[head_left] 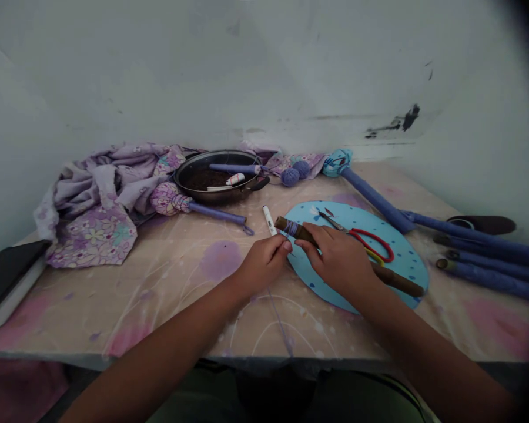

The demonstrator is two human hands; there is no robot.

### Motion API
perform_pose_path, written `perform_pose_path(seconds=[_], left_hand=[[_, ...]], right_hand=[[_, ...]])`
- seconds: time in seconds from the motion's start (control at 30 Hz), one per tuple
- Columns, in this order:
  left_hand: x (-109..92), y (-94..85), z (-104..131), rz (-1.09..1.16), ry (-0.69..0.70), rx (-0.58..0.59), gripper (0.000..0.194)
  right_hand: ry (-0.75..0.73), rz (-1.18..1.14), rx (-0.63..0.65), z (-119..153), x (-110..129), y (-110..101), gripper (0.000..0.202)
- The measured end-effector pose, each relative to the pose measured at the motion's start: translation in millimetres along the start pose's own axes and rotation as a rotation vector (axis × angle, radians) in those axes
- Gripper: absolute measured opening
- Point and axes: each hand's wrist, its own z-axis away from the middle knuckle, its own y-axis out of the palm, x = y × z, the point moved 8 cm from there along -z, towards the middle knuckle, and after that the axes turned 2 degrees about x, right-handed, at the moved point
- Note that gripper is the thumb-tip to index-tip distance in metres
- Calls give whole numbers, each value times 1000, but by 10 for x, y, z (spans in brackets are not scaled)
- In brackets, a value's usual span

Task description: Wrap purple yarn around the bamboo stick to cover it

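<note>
My right hand [341, 258] is wrapped round a brown stick [399, 278] that slants over a light-blue oval mat [317, 276]. Purple yarn [291, 228] is wound round the stick's far left end. Just left of that end, my left hand [264, 258] is closed in a pinch on the yarn, whose loose length trails down to the table's front edge. A white marker [268, 220] lies just beyond my left fingers. Scissors [372, 238] with red and yellow handles rest on the mat, partly hidden behind my right hand.
A black pan [194, 191] stands at the back, beside flowered cloth [101, 235]. Purple yarn balls [290, 176] sit near the wall. Cloth-headed sticks [216, 212] lie left and right; several purple-wrapped sticks [494, 276] lie at right. A dark box-like object [9, 276] is at far left.
</note>
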Motion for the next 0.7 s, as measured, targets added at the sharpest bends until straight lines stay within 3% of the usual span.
perform_pose_path(seconds=[0.1,0.17,0.3,0.43,0.57,0.7], left_hand=[[129,67,-19,306,-100,103,33],[185,124,-5,449,-191,229,36],[158,130,84,490,-309,477,27],[111,155,265,466,-444,784,22],[127,145,306,465,-516,832,28],[178,109,118,245,-361,692,30]], right_hand=[[-71,-133,-41,-7,-12,-67,34],[-155,-269,-1,-21,-22,-91,32],[-276,-531,257,-24,-47,-50,27],[-379,-627,463,52,8,-2,28],[-479,-570,484,118,133,16,20],[-505,-307,440,140,262,80,15]])
